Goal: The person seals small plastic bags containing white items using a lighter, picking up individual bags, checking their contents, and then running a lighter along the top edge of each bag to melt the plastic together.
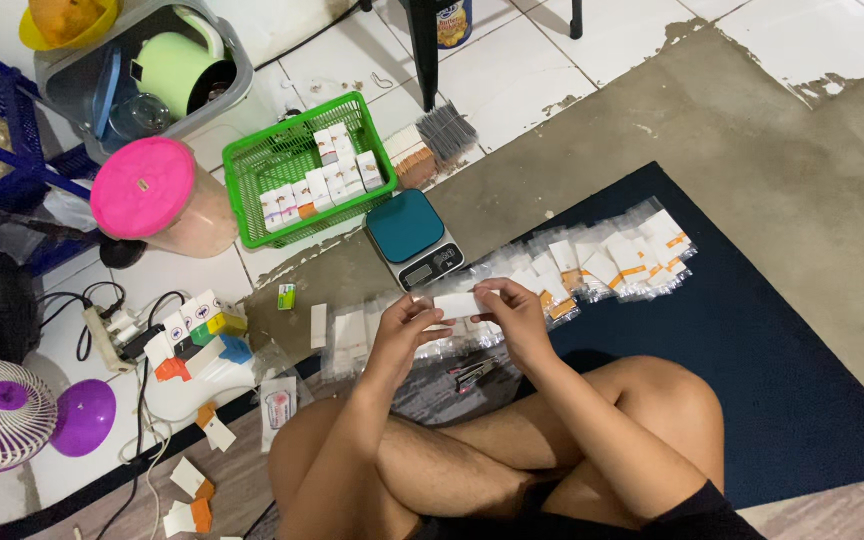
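I sit cross-legged on the floor. Both hands hold a small white paper slip (457,304) between them, just above my knees. My left hand (404,330) pinches its left end and my right hand (517,315) pinches its right end. Under and beyond the hands lie several clear plastic packets with white and orange cards (617,262), spread in a row on a dark blue mat (752,340). A small digital scale with a teal top (412,238) stands just beyond the hands. A stapler-like dark tool (472,372) lies by my shin.
A green basket (252,195) with small white boxes stands behind the scale. A pink-lidded jar (157,195), a grey tub with a green kettle (177,65), a purple fan (7,412), a power strip (112,335) and loose cards (192,490) are at the left.
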